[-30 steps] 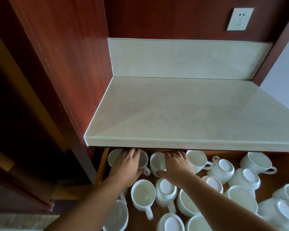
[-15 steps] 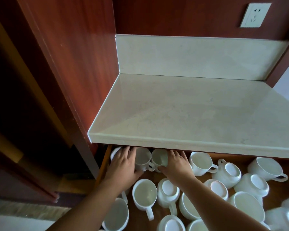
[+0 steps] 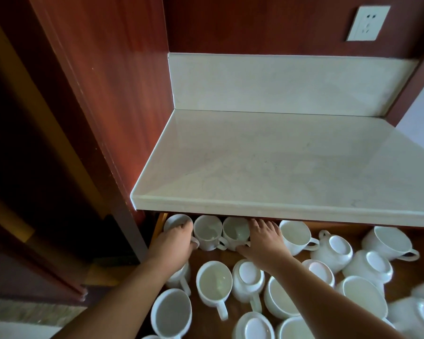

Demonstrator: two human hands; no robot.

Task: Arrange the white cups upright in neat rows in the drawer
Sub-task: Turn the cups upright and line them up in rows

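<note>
At drawer [image 3: 158, 228] back-left, L hand [image 3: 175, 242] grips glossy white cup [image 3: 174, 220] — R hand [image 3: 263, 242] flat.

1 socket [image 3: 367, 23] (white) above marble-like counter [image 3: 279, 162]; perhaps a doorway [image 3: 22, 143] left.

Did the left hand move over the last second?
Yes. The left hand shifted left, toward the drawer's left wall, uncovering the middle cup of the back row. It grips the corner cup.
</note>
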